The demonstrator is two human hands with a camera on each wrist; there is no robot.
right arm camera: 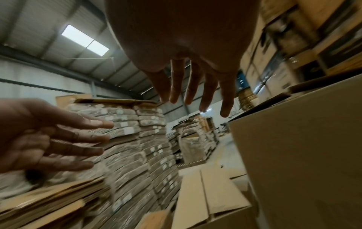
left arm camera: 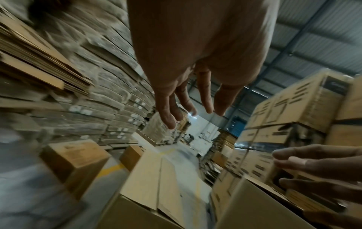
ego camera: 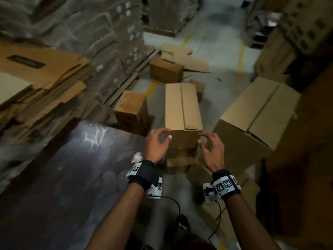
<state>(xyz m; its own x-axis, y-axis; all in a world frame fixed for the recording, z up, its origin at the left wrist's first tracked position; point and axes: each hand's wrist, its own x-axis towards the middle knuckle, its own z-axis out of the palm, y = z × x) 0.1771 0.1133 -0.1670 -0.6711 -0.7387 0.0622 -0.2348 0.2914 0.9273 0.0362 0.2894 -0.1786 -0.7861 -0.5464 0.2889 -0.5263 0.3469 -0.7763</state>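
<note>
A long closed cardboard box (ego camera: 182,107) lies lengthwise in front of me, its flaps meeting along the middle. It also shows low in the left wrist view (left arm camera: 156,182) and the right wrist view (right arm camera: 205,193). My left hand (ego camera: 158,141) is at the box's near left corner with fingers spread and holds nothing (left arm camera: 192,114). My right hand (ego camera: 210,147) is at the near right corner, fingers also spread and empty (right arm camera: 195,102). I cannot tell whether either hand touches the box. The frames are blurred.
A bigger closed box (ego camera: 257,112) stands close on the right. Two small boxes (ego camera: 131,110) (ego camera: 165,71) sit on the floor beyond. A dark board (ego camera: 63,177) lies at left. Stacks of flat cardboard (ego camera: 90,42) rise on the left, stacked cartons (ego camera: 297,33) on the right.
</note>
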